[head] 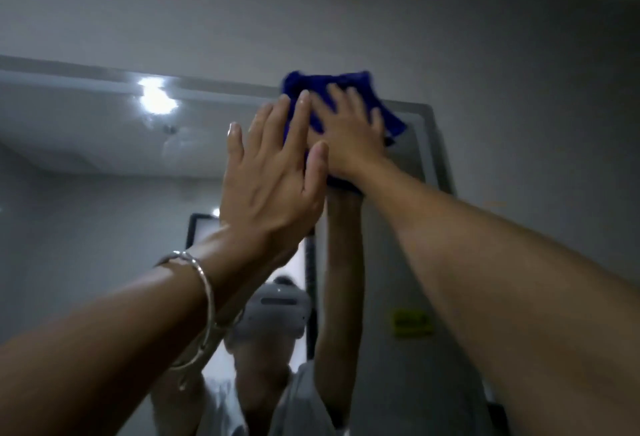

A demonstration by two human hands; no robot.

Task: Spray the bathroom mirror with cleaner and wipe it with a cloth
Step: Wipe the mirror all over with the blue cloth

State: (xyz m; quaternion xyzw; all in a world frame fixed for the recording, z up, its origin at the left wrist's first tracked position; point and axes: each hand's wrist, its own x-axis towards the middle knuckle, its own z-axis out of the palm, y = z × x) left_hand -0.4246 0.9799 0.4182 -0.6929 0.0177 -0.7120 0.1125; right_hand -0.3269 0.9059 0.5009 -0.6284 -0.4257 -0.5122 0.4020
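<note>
Reach to the top right corner of the mirror (86,158): we press the blue cloth (389,122) flat under our right hand (346,137), fingers spread straight; our left hand (266,179), fingers also straight, lies at its eight o'clock, fingertips touching the cloth's edge.

Cloth (389,120): blue, bunched, against the mirror (104,158) at its upper right corner.
Right hand (349,137): fingers spread straight, pressing the cloth to the glass.
Left hand (270,186): raised, fingers straight, fingertips at the cloth's left edge, thumb beside the right hand.
Bangle (207,300): silver, on the left wrist.
Mirror: reflects a ceiling light (154,99) and the raised arms.
Sticker (412,323): yellow, blurred.
</note>
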